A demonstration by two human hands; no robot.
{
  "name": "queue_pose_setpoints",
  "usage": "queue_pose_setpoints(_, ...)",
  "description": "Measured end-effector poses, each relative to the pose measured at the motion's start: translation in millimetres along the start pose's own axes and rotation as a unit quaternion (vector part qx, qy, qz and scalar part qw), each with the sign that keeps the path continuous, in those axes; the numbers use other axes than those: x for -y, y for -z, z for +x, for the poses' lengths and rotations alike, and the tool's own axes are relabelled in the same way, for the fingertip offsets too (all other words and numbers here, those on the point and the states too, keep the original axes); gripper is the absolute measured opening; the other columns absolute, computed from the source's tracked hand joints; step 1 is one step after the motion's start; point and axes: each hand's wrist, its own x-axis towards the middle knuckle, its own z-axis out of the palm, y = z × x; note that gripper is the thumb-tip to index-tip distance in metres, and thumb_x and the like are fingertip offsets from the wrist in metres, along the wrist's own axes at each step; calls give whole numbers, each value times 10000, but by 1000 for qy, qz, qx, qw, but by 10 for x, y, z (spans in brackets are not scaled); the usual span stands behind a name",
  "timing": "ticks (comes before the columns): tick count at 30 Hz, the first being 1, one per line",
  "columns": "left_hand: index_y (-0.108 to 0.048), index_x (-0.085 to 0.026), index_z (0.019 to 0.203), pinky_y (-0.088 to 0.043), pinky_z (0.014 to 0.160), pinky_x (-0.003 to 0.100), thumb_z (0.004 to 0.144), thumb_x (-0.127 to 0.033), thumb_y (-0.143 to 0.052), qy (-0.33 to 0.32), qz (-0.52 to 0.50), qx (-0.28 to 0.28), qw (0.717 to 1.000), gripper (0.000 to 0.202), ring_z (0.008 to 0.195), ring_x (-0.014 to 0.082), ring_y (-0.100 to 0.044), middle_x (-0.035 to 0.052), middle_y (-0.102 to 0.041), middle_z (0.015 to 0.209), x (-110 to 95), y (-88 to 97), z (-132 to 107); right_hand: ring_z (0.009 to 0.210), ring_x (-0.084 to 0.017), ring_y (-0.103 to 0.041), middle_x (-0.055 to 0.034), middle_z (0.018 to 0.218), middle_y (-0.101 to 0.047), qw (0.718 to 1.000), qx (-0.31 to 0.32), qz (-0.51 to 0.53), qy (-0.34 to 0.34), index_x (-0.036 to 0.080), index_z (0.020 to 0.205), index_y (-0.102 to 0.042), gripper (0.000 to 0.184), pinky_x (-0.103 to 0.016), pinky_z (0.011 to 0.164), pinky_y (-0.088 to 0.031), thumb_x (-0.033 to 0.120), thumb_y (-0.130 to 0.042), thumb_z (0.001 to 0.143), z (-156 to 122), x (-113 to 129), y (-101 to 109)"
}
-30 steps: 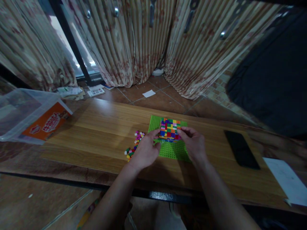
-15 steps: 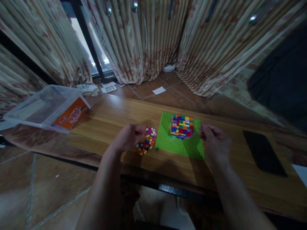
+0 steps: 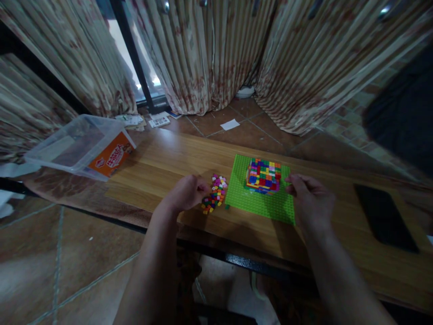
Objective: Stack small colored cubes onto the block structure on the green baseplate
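Note:
A block built of many-coloured toy bricks (image 3: 263,175) stands on a green studded baseplate (image 3: 238,196). Just left of the plate lies a loose pile of small bricks (image 3: 218,192) in mixed colours. My left hand (image 3: 187,193) is at the pile's left edge, its fingers curled together; what they hold, if anything, is hidden. Over the plate's right edge, beside the built block, hovers my right hand (image 3: 314,198). Its thumb and forefinger are pinched, and anything between them is too small to make out. One dark green brick (image 3: 227,206) lies apart at the plate's lower left.
Everything rests on a long wooden table (image 3: 162,167). A clear plastic bin (image 3: 72,155) with an orange label stands at the left end. Toward the right end lies a flat black slab (image 3: 385,219). Curtains (image 3: 223,54) hang behind, with papers (image 3: 230,124) on the tiled floor.
The camera view has turned slightly, so the whole scene sits a little farther right. Both hands keep nearly the same pose and place beside the pile and the baseplate.

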Motion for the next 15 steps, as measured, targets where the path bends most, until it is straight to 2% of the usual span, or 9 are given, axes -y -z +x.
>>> queue_pose_setpoints(2,-717,-161,681,-448,609,207,710,-118,-592,8,29,20,999,136,632,124,-611,-10,-693,654,45,40,-10,575,-139,-579,3,653,-672,998,0,-32,54,195,746,-734,120,-292,580,-466,310,-727,777,-53,46,23)
queue_pose_setpoints(4,-720,-150,721,-453,618,206,713,-108,-585,21,52,32,998,141,654,125,-617,-2,-700,687,88,57,-15,665,-165,-636,-12,735,-710,987,41,-71,140,204,800,-742,116,-318,664,-507,316,-721,823,-177,111,44)
queue_pose_setpoints(5,-722,-146,733,-455,620,207,709,-100,-584,26,59,38,997,148,661,126,-619,1,-704,696,104,57,-14,718,-173,-658,-19,798,-729,974,87,-89,190,214,829,-745,111,-324,700,-518,320,-717,845,-265,142,47)
queue_pose_setpoints(7,-725,-143,747,-460,627,210,704,-82,-576,34,68,54,996,167,673,130,-625,7,-714,708,120,48,-9,770,-170,-674,-16,860,-735,933,231,-118,251,239,862,-740,97,-311,722,-533,285,-666,904,-472,179,22)
queue_pose_setpoints(9,-728,-144,765,-469,647,216,712,-71,-564,40,71,60,995,188,695,137,-639,13,-729,731,112,40,-3,850,-174,-691,-26,928,-734,886,343,-135,281,247,988,-735,128,-304,762,-549,244,-617,940,-676,166,-49)
queue_pose_setpoints(10,-728,-144,768,-473,658,219,721,-69,-558,43,72,59,995,192,707,141,-645,18,-736,743,100,40,-1,869,-177,-692,-34,946,-731,872,369,-152,284,247,1033,-730,160,-305,773,-553,226,-593,952,-760,142,-98)
queue_pose_setpoints(15,-725,-133,781,-462,655,223,772,-73,-534,47,90,52,993,201,704,147,-645,37,-739,746,-18,76,-17,913,-213,-688,-66,982,-713,821,412,-252,304,224,1102,-716,223,-332,800,-555,187,-546,964,-933,-17,-315)
